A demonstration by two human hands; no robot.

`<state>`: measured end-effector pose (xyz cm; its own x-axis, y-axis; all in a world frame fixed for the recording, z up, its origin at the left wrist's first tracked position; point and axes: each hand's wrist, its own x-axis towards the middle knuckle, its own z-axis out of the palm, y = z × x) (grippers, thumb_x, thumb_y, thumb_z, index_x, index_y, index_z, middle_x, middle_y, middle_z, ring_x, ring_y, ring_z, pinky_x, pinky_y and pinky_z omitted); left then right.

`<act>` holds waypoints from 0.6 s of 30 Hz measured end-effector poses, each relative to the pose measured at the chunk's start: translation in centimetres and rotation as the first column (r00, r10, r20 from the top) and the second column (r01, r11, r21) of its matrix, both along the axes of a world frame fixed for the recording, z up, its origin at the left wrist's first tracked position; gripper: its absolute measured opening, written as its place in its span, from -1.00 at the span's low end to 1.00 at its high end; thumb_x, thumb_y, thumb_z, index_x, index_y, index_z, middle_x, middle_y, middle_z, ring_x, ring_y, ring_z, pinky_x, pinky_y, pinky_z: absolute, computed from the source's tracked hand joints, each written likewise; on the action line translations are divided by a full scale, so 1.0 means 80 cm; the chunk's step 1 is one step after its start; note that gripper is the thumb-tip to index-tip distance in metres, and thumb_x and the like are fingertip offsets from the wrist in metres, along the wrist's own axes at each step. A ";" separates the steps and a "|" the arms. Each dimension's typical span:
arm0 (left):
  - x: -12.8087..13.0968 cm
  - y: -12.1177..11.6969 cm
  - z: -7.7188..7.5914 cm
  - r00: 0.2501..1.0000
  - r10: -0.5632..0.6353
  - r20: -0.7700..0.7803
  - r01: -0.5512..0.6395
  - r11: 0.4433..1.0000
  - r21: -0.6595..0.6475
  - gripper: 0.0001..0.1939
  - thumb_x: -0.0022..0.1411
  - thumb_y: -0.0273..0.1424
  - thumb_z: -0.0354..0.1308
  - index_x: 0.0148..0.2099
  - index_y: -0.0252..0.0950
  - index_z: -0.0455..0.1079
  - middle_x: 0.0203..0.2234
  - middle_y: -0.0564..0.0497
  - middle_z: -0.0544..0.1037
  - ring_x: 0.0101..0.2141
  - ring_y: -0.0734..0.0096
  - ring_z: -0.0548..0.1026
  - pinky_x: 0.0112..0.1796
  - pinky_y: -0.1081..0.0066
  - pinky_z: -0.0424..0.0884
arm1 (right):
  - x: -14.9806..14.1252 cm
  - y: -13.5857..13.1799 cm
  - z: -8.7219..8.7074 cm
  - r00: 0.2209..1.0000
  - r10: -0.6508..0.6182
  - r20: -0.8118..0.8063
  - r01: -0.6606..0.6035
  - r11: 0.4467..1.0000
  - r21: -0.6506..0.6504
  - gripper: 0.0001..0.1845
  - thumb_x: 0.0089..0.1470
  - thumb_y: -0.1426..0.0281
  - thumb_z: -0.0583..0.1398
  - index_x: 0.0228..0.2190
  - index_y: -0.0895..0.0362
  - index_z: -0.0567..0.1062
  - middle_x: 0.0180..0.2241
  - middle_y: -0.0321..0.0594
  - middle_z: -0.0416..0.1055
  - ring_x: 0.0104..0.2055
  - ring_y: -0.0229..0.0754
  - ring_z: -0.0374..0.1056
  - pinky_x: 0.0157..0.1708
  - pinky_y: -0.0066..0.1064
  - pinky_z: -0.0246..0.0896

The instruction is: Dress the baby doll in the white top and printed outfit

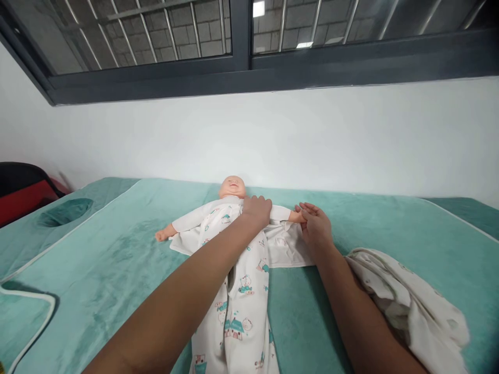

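Note:
A baby doll [233,186] lies on its back on the teal cover, its head toward the wall. It wears a white sleeved top [286,244], spread open at both sides, and white trousers [245,291] printed with small bears and houses. My left hand [257,212] is closed at the doll's shoulder on the right side of the view, over the top of that sleeve; its fingertips are partly hidden. My right hand [316,224] pinches the doll's hand [297,216], which sticks out of the cuff. The doll's other arm [166,232] stretches out to the left.
A crumpled white printed cloth [409,301] lies beside my right forearm. The teal cover [117,259] has a round hollow [66,212] at left. A white cord [42,296] runs along the left edge. Behind are a white wall [273,135] and a barred window [241,62].

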<state>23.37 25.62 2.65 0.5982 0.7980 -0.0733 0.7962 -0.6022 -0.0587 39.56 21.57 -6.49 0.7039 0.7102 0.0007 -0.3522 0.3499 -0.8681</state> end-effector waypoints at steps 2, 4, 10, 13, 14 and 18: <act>-0.001 -0.001 0.000 1.000 -0.006 0.016 0.006 1.000 -0.002 -0.65 0.20 -0.45 0.09 0.06 -0.28 0.32 -0.02 -0.23 0.46 0.03 0.01 0.40 0.00 0.05 0.27 | 0.003 0.001 -0.004 1.000 -0.015 -0.001 0.015 1.000 -0.002 -0.73 -0.20 0.50 0.31 -0.39 0.09 0.38 -0.18 -0.17 0.46 -0.18 -0.16 0.50 -0.12 -0.22 0.48; -0.004 -0.004 0.003 0.999 -0.023 0.047 0.023 1.000 -0.002 -0.66 0.19 -0.45 0.10 0.04 -0.28 0.34 -0.03 -0.22 0.46 0.03 0.02 0.40 -0.01 0.08 0.29 | 0.004 0.003 -0.007 1.000 -0.028 0.008 0.028 1.000 -0.005 -0.74 -0.18 0.50 0.29 -0.39 0.08 0.36 -0.18 -0.17 0.45 -0.17 -0.16 0.49 -0.11 -0.21 0.48; -0.065 -0.027 0.023 0.953 -0.026 0.301 0.005 0.997 0.071 -0.65 0.35 -0.28 -0.06 0.13 -0.22 0.29 0.07 -0.09 0.43 0.08 0.17 0.35 0.02 0.22 0.30 | 0.007 0.005 -0.009 0.991 -0.069 0.111 0.075 0.996 -0.048 -0.73 -0.24 0.49 0.24 -0.38 0.07 0.38 -0.21 -0.19 0.47 -0.10 -0.14 0.45 -0.04 -0.20 0.41; -0.120 -0.041 0.012 0.764 0.056 0.643 -0.117 0.992 0.052 -0.72 0.35 -0.30 -0.06 0.02 -0.20 0.37 0.01 -0.03 0.48 0.05 0.24 0.38 0.05 0.27 0.29 | 0.008 0.001 0.000 0.972 -0.119 0.201 0.138 0.987 -0.086 -0.72 -0.25 0.51 0.18 -0.37 0.08 0.38 -0.20 -0.17 0.46 -0.04 -0.09 0.41 0.04 -0.10 0.31; -0.138 -0.045 0.003 0.674 0.091 0.733 -0.166 0.986 0.030 -0.74 0.35 -0.31 -0.04 -0.02 -0.21 0.38 -0.02 -0.03 0.50 0.03 0.26 0.40 0.06 0.29 0.28 | 0.007 -0.001 0.004 0.963 -0.139 0.231 0.164 0.982 -0.092 -0.71 -0.26 0.52 0.17 -0.36 0.08 0.38 -0.17 -0.15 0.45 0.00 -0.07 0.38 0.09 -0.07 0.25; -0.187 -0.056 -0.042 0.347 0.256 0.902 -0.282 0.946 -0.160 -0.73 0.33 -0.24 -0.01 -0.02 -0.21 0.37 -0.04 -0.03 0.49 0.00 0.29 0.43 0.05 0.31 0.31 | -0.020 -0.015 0.025 0.767 -0.230 0.598 0.314 0.949 -0.038 -0.67 -0.11 0.48 0.14 -0.21 0.11 0.44 -0.04 -0.09 0.39 0.12 -0.01 0.23 0.22 -0.01 -0.01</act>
<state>8.44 21.17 -0.75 0.0481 0.9227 0.3826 0.4991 -0.3540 0.7909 37.98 20.41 -4.45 0.7631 0.5117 0.3948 0.3249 0.2243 -0.9188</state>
